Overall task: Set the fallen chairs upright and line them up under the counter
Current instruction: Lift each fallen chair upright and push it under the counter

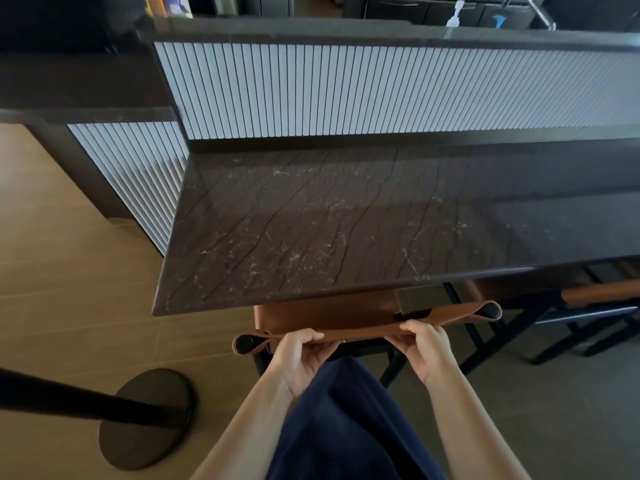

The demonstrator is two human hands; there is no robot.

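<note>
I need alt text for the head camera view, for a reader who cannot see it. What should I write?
The left hand and the right hand grip the tan leather backrest of an upright chair whose seat is partly under a dark marble counter. A second tan chair shows under the counter on the right.

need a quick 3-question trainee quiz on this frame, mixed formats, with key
1. True or false: the left hand and the right hand both grip the top edge of the tan leather backrest.
2. Where is the round black base? A) on the floor, left of the held chair; B) on the chair's seat; C) in the left hand.
3. Fill in: the held chair's seat lies partly under the dark marble ____.

Key: 1 true; 2 A; 3 counter.
</note>
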